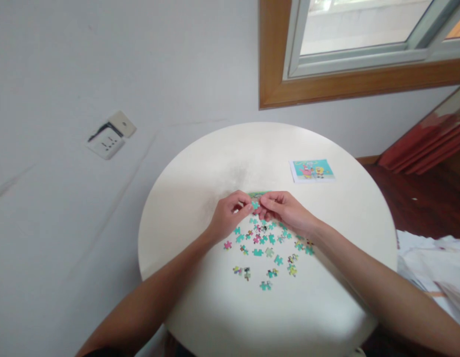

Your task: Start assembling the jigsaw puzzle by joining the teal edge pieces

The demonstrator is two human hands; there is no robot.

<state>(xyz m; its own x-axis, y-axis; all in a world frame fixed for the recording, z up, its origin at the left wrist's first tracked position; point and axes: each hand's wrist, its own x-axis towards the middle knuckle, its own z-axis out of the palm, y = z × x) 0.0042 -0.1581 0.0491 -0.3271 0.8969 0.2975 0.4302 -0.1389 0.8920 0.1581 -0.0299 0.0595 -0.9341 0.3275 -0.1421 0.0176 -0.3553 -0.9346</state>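
Observation:
My left hand (pixel 230 214) and my right hand (pixel 284 208) meet at the middle of a round white table (pixel 200 173), fingers pinched together on a small teal puzzle piece (pixel 255 204). Just behind the fingers lies a short joined strip of puzzle with a green edge (pixel 258 194). Several loose puzzle pieces (pixel 267 248), mostly teal with some pink and yellow, are scattered on the table just in front of my hands and under my right wrist.
A small cartoon picture card (pixel 312 170) lies at the table's far right. The table stands against a white wall with a wall socket (pixel 110 136) at left. A wood-framed window (pixel 364 49) is above right; dark wood floor and red fabric (pixel 431 144) at right.

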